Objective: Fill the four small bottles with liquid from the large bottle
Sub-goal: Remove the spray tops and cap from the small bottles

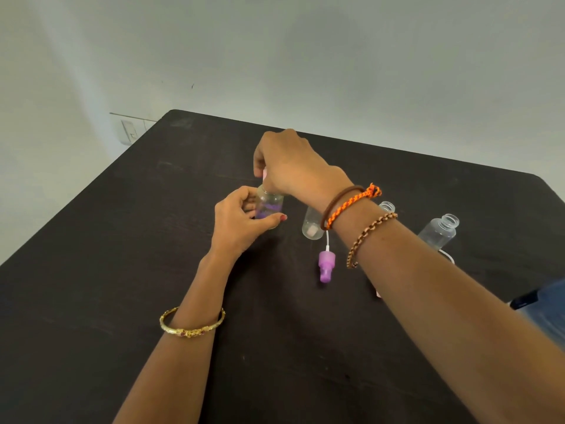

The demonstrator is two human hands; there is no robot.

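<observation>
My left hand [237,220] grips a small clear bottle [269,206] that stands on the dark table [153,240] and shows some purple inside. My right hand [289,165] is curled over its top, pinching a pale pink cap [264,174] at the neck. Right of it stands a second small clear bottle [312,224], partly behind my right wrist. A third [386,207] shows only its open neck above my forearm. A fourth open bottle [440,229] stands farther right. The large bottle is not in view.
A purple spray-pump top [326,266] with a white dip tube lies on the table below the second bottle. Another white tube [448,255] curls beside the fourth bottle. A bit of pink [378,293] peeks from under my right forearm. A wall rises behind the table.
</observation>
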